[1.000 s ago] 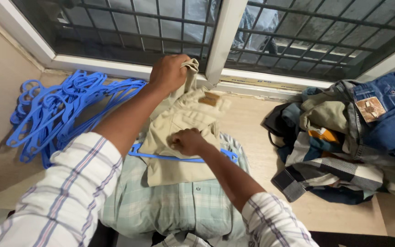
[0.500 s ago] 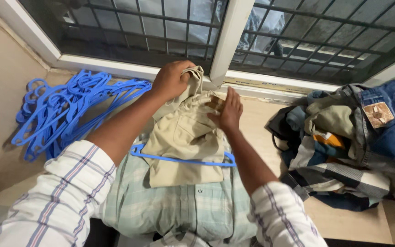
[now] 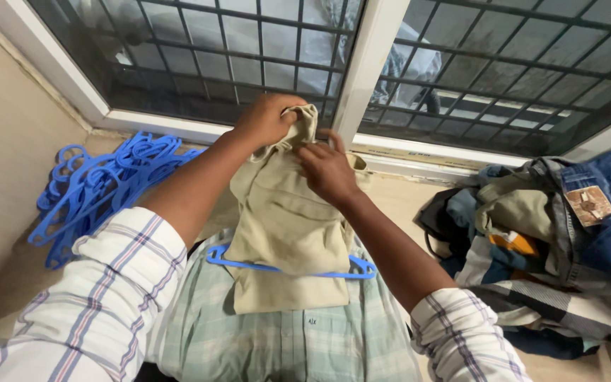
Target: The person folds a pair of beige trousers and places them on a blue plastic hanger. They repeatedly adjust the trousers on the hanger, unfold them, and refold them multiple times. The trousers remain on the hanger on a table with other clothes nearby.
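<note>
at frame centre the left hand [image 3: 266, 120] grips the top of the beige trousers [image 3: 284, 219], draped over a blue hanger [image 3: 284, 267]. the right hand [image 3: 328, 172] pinches the same waistband just beside it.

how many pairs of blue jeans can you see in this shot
1. The blue jeans lie on top of the clothes pile at the right edge, brown waistband patch facing up. More could be buried under that pile. The khaki trousers in both hands are not denim.

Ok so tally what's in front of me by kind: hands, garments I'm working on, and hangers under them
Hands: 2, left hand and right hand, both gripping the beige trousers
Garments: 2, beige trousers, green checked shirt
Hangers beneath: 1, blue hanger
Total: 5
</note>
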